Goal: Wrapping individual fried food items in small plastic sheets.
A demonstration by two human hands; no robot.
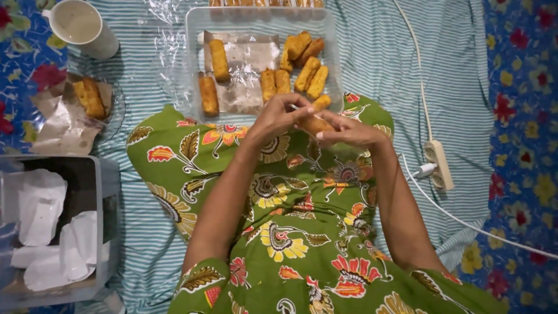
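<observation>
Head view: left hand and right hand together grip one fried roll before a clear tray.

Clear glossy plastic tray; striped cloth

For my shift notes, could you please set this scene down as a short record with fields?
Left hand: left hand grips one end of a fried roll
Right hand: right hand holds the same roll from beneath
Tray: clear tray ahead, lined with paper, holding more rolls
Side dish: glass dish with rolls, at left
Cup: white cup, far left
Box: plastic box of white papers
Power strip: power strip, at right
</observation>
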